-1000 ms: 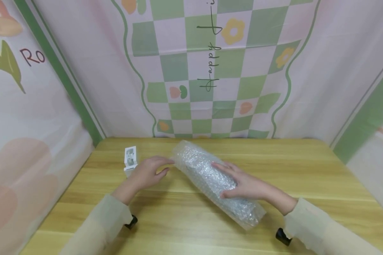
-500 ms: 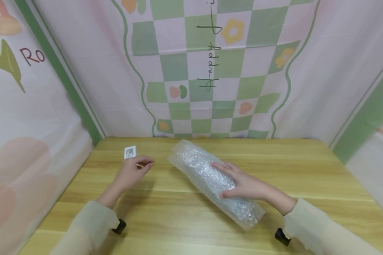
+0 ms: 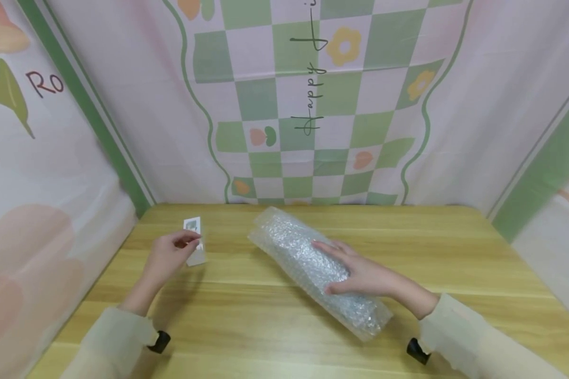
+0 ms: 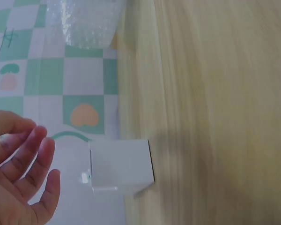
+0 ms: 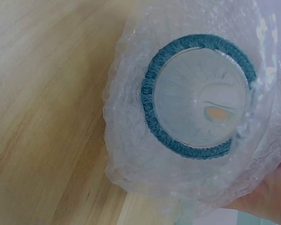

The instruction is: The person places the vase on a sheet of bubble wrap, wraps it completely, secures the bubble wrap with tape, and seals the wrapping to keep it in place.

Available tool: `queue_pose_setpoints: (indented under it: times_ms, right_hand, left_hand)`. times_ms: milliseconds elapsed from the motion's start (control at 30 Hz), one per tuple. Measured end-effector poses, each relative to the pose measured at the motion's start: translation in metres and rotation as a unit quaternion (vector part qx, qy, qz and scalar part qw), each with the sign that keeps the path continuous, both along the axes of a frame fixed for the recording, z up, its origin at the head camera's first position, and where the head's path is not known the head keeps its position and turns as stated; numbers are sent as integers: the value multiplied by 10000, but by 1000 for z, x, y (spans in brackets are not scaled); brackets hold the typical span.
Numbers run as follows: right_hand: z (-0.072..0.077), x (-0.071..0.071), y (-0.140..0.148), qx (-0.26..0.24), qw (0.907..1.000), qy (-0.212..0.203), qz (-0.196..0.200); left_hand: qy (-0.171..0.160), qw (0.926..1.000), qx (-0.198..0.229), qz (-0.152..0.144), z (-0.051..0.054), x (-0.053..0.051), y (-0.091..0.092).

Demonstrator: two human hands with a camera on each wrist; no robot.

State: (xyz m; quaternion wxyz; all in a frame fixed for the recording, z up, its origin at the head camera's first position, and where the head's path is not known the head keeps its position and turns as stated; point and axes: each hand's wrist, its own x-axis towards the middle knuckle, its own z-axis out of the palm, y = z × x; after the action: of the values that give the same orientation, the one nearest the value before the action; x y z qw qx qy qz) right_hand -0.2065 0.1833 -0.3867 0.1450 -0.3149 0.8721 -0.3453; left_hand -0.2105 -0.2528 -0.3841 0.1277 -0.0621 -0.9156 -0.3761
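Observation:
A roll of bubble wrap [image 3: 294, 250] lies slantwise on the table. My right hand [image 3: 365, 271] holds it from above, thumb on the near side and fingers across the top. Looking into its near end, the right wrist view shows a round clear glass [image 5: 182, 103] with a teal cord-like ring [image 5: 149, 101] at its mouth. My left hand [image 3: 167, 255] hovers over a small white box [image 3: 196, 257] at the left. In the left wrist view its fingers [image 4: 41, 157] are loosely bent beside the box, apart from it, with nothing visible between them.
The wooden table [image 3: 246, 337] meets a checkered green and white cloth [image 3: 296, 163] at its back edge. More printed cloth hangs at the left and right sides. A black strap piece [image 3: 417, 351] sticks out below the right sleeve.
My left hand has moved left, away from the far end of the bubble wrap, to the white box. The right hand stays on the roll, which has barely shifted.

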Motion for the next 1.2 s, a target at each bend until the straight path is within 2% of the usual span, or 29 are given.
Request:
queue_pose_setpoints:
  times_ms: [233,400,500,633,700,900,1067,1200]
  right_hand:
    - [-1,-1,0,-16,10000,27,30]
    - [-2,-1,0,4,10000,8,26]
    - [-3,0,0,20,10000,1,15]
    - [-2,1,0,19,10000,25,-11]
    - [-2,1,0,-1,10000,17,-19]
    - [-1,2,-1,-39,10000,-34,-29]
    - [-1,1,-1,-3,10000,17,-22]
    - [-1,1,0,32,10000,30,-48]
  left_hand:
    - [-3,9988,-23,490,-5,2,-13]
    - [-188,9977,-181,620,-8,0,-22]
    - [-556,9960,-240,658,-10,-2,-25]
    - [-1209,9897,-292,704,-12,-5,-25]
    - [-1390,9872,-307,714,-13,-7,-24]
    - [-1524,9851,-281,744,-15,-11,-24]
    - [-1658,9832,-15,759,-19,-13,-25]
    - [-1644,9825,147,864,-22,-14,-24]
